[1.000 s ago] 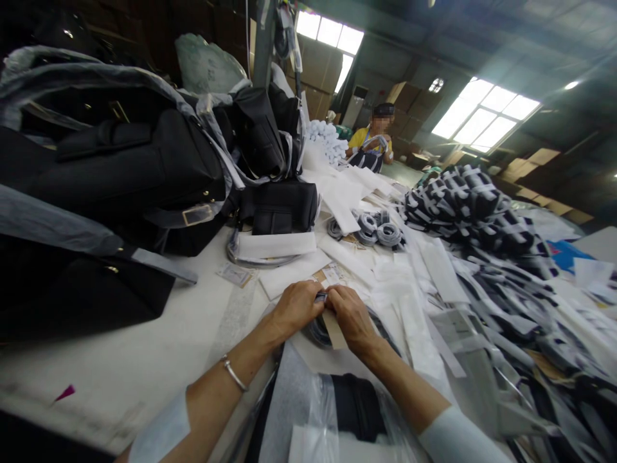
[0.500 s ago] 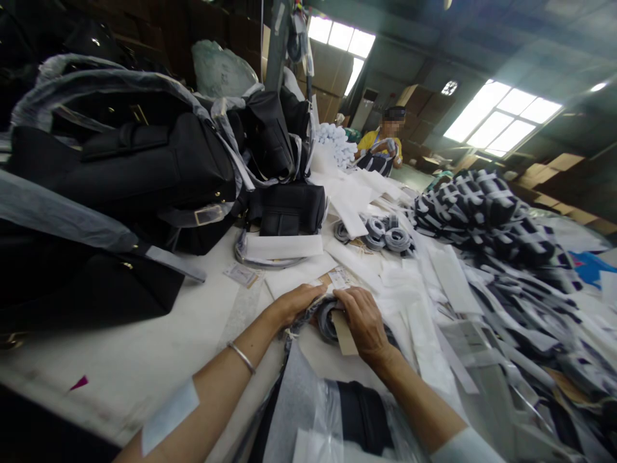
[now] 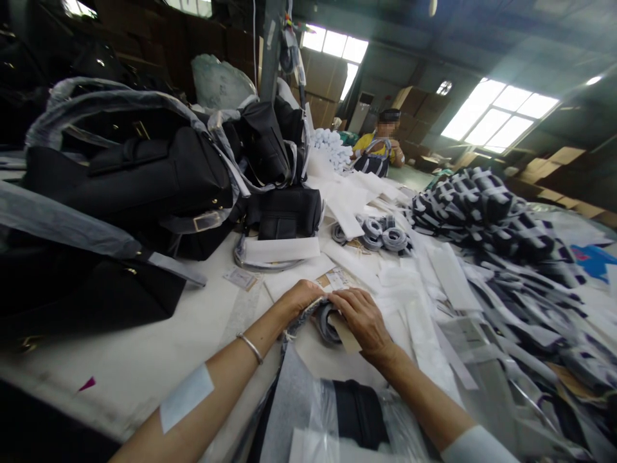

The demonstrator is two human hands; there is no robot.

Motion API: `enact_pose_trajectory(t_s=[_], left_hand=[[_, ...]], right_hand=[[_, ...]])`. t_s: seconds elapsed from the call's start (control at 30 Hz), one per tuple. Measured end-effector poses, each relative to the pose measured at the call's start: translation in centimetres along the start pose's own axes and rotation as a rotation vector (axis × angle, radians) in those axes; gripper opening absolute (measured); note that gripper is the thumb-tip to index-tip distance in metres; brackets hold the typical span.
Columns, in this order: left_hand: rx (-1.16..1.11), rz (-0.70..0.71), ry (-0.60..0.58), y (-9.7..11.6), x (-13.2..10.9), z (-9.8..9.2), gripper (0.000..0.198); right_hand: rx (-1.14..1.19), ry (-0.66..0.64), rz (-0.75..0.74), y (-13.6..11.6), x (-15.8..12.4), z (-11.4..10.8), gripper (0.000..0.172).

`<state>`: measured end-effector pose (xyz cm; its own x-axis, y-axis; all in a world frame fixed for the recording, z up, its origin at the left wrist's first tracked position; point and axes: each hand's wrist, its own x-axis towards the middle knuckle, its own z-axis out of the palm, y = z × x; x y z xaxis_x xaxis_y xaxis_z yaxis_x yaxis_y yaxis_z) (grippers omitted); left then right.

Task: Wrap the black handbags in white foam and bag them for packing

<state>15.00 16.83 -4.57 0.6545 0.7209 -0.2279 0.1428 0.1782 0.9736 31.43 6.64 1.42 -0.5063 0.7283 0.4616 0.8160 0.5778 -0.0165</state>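
My left hand (image 3: 299, 297) and my right hand (image 3: 362, 318) meet over a coiled grey strap (image 3: 326, 323) on the white table (image 3: 144, 360). Both hands are closed on the strap. A strip of brown paper (image 3: 347, 334) lies under my right palm, against the coil. Below my wrists lies a black bag in a clear plastic cover (image 3: 332, 411). A bangle sits on my left wrist, and a white patch is stuck on that forearm.
Black bags (image 3: 144, 173) in plastic wrap pile up at the left. More coiled straps (image 3: 380, 233) and white paper sheets (image 3: 347, 199) lie ahead. A heap of black-and-white straps (image 3: 486, 212) fills the right. A person in yellow (image 3: 380, 145) works at the far end.
My hands shifted slightly on the strap: my left hand slid to the coil's left side and my right hand came over its top. The camera tilted a little.
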Motion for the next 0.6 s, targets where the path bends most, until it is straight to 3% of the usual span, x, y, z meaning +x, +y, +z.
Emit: enact_pose_trajectory(t_s=[0.13,0.3,0.6], left_hand=[[0.144,-0.089,0.026,0.7,0.6,-0.7,0.033],[0.314,-0.129,0.115,2.0,0.8,-0.7,0.031],[0.616,0.002,0.358,3.8,-0.9,1.0,0.022]], right_hand=[[0.061,0.034,-0.056,-0.1,-0.2,0.1,0.034],[0.127,0.044,-0.037,-0.5,0.0,0.3,0.022],[0.538,-0.082,0.602,0.4,2.1,1.3,0.012]])
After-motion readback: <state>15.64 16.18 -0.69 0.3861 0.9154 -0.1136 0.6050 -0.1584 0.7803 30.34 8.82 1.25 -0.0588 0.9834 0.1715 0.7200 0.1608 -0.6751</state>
